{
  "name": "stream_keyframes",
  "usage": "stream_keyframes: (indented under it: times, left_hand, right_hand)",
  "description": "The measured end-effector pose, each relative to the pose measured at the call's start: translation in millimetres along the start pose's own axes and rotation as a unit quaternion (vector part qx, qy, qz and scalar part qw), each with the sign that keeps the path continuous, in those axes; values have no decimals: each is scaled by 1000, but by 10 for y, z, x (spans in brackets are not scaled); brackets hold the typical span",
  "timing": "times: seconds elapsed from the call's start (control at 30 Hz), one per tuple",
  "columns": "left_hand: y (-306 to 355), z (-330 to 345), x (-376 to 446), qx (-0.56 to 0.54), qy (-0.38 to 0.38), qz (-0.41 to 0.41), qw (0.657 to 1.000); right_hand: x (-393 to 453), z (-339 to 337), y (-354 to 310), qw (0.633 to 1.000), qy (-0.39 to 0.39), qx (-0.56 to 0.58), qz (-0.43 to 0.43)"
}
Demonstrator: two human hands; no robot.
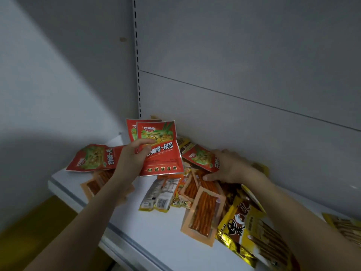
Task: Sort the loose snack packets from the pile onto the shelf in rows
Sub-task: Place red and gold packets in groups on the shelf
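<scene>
We're barely started here. The white shelf has no rows on it yet, and the pile of mixed packets sprawls from under our fingers out to the right. Biggest in view are the gold foil packets nearest us, then the clear-window orange stick packets. Our left hand has its fingers curled round a small stack of red packets, held upright above the pile; the front one reads "师傅一根葱" and "师傅食品" along the bottom. Our right hand grips another red packet at the back of the heap. One more red packet lies left of the left fingers.
</scene>
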State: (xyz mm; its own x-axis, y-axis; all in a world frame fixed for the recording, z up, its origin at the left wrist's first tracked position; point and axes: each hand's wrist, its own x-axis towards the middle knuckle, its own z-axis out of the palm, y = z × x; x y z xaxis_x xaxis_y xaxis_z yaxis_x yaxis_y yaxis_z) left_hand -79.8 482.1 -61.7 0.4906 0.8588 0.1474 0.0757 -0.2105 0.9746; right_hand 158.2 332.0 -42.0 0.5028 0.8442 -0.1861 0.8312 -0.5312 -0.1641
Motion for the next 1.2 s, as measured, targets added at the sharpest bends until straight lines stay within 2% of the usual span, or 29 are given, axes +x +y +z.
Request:
stream_keyframes:
  times: [0.1, 0.17, 0.2, 0.27, 0.33, 0.37, 0.47, 0.53, 0.63, 0.77, 0.83, 0.9, 0.97, 1.07, 1.13, 1.2]
  left_hand:
    - [-20, 13, 86, -38, -29, -3, 999]
    - [1, 42, 152, -79, -29, -22, 996]
    - [30, 64, 188, -97, -26, -32, 994]
    - [119, 125, 252, -125, -25, -44, 991]
    - [229, 221, 266, -138, -39, -43, 989]
    - [289, 283, 246, -140, -54, -40, 988]
    - [464, 502, 84, -136, -111, -29, 984]
    - [570, 660, -76, -114, -145, -10, 983]
    - [719, 917, -383, -95, -192, 21, 977]
    - [895, 1314, -1067, -90, -241, 55, 965]
    - [955, 1467, -1388, -134, -261, 37, 955]
    - [1070, 1654, -1852, -199, -295, -18, 934]
    - [1162, 1843, -2320, -242, -325, -57, 913]
    - [1224, 2131, -2941, -213, -339, -70, 914]
    - [1233, 2324, -3289, -203, -334, -77, 917]
    - [1281, 2519, -3619, -179, -339, -75, 921]
  right_hand:
    - [-50, -7, -67, 998, 61, 19, 15]
    - [-123, -98, -111, 983, 125, 129, 27]
    - [-163, -174, -120, 963, 164, 211, 37]
    - [-288, -366, -153, 885, 221, 406, 62]
    - [-437, -520, -160, 802, 211, 553, 83]
    - [-506, -552, -136, 777, 195, 592, 91]
    - [-794, -570, -108, 745, 169, 634, 119]
    - [-1027, -577, -91, 736, 196, 638, 112]
    - [-1395, -568, -91, 780, 305, 539, 86]
    - [-1972, -367, -29, 840, 473, 255, 72]
    - [-2219, -242, -17, 861, 491, 121, 62]
    - [-2634, -102, 80, 881, 464, 53, 73]
    - [-3082, 48, 196, 903, 419, 52, 80]
    - [-3771, 239, 431, 930, 340, 117, 79]
    - [-4241, 295, 618, 923, 331, 174, 86]
    - [-4706, 313, 841, 897, 377, 201, 117]
